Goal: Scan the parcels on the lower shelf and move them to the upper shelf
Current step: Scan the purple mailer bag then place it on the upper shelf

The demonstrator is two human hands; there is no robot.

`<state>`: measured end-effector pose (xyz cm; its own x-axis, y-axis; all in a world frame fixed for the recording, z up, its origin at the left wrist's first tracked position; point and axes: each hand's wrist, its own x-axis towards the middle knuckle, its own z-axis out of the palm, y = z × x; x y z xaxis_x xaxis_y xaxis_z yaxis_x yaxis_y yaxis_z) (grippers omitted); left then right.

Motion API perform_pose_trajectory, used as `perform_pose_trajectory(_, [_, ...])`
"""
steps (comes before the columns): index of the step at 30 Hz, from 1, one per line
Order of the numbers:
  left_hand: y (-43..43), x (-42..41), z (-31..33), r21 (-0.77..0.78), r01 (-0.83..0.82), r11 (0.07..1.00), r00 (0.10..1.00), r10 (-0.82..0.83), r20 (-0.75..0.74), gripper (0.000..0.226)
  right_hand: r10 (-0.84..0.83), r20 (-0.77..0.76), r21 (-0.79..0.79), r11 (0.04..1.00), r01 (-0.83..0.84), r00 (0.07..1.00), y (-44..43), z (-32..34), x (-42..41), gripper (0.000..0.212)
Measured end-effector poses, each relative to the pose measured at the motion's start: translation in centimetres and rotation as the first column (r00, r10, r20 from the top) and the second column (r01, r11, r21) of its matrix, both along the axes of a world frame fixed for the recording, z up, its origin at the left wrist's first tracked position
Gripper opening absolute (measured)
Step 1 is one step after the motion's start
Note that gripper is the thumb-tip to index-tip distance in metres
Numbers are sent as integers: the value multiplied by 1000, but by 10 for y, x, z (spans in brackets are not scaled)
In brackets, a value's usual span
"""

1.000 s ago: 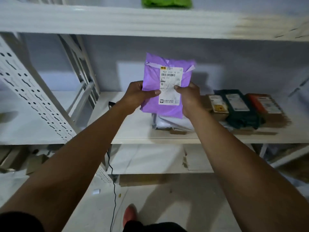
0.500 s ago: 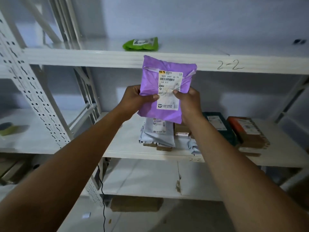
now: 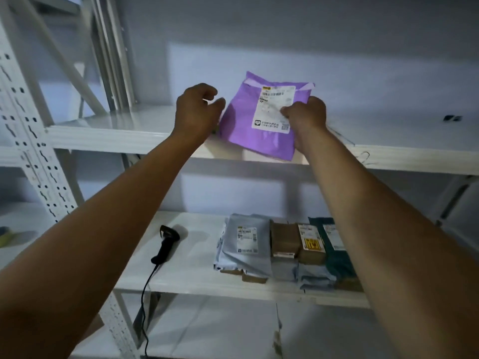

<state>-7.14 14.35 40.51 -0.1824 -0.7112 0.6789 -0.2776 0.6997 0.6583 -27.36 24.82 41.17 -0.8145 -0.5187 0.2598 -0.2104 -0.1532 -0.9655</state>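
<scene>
Right hand pinches purple parcel — left hand just beside.

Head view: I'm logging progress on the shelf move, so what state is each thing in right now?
Purple parcel: over the upper shelf's front edge, label facing the camera.
Right hand: gripping the purple parcel's right side.
Left hand: off the parcel, fingers loosely curled.
Barcode scanner: lying on the lower shelf, unheld, cable trailing down.
Grey parcel: on top of the lower shelf's pile, label up.
</scene>
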Motion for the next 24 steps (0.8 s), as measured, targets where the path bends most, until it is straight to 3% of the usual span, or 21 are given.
perform_pose_trajectory(3, [-16, -14, 12, -40, 56, 998, 977, -46, 209, 38, -44, -34, 148, 988, 49, 998, -4, 28, 1, 48])
perform_pose_trajectory(6, [-25, -27, 17, -33, 156, 987, 919, -133, 370, 39, -67, -89, 293, 952, 90, 994, -8, 41, 0, 15])
perform_pose_trajectory(9, [-34, -32, 17, 79, 187, 979, 828, -201, 524, 25, -77, -240, 417, 892, 175, 968, -13, 44, -5, 15])
perform_pose_trajectory(12, [-48, -31, 9, 81, 168, 983, 742, -180, 645, 24, -95, -400, 493, 817, 301, 912, -20, 40, -4, 14])
perform_pose_trajectory(14, [-57, -28, 4, 47, 158, 986, 774, -153, 614, 30, -97, -508, 510, 766, 390, 856, -27, 34, 1, 15])
perform_pose_trajectory(16, [-65, -25, -1, 19, 142, 990, 820, -128, 557, 27, -90, -678, 474, 705, 528, 730, -32, 28, 9, 32])
perform_pose_trajectory(18, [-70, -23, -3, 16, 119, 993, 856, -111, 505, 19, -22, -792, 392, 747, 537, 610, -37, 25, 20, 46])
perform_pose_trajectory(20, [-73, -22, -4, -2, 82, 997, 896, -73, 438, 35, 132, -791, 443, 798, 409, 598, -46, 25, 32, 49])
perform_pose_trajectory(21, [-73, -20, -4, -20, 63, 998, 914, -49, 403, 40, 225, -760, 523, 769, 368, 609, -53, 23, 36, 48])
perform_pose_trajectory(24, [-71, -16, -5, -48, 39, 998, 954, -23, 299, 45, 460, -597, 777, 535, 331, 657, -68, 12, 43, 59])
